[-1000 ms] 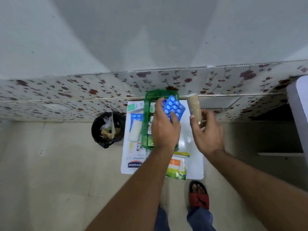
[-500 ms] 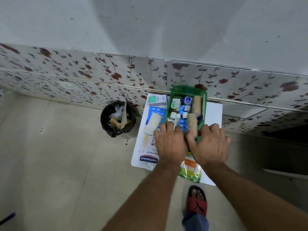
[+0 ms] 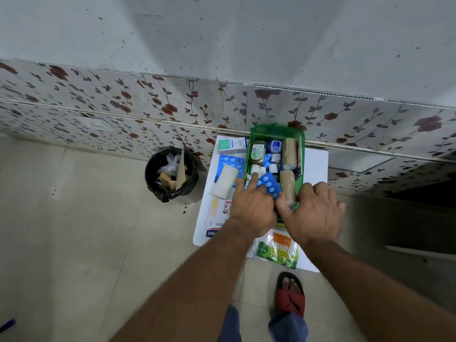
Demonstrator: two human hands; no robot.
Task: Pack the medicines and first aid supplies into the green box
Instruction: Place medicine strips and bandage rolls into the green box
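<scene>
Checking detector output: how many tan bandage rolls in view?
2, both inside the green box: one tan roll along its far right wall, another nearer, by the right hand. Hands may hide more.

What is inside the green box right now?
In the green box: two tan bandage rolls, a blue-lidded jar, a bottle, small vials, a blue blister pack. Both hands cover the near end.
</scene>
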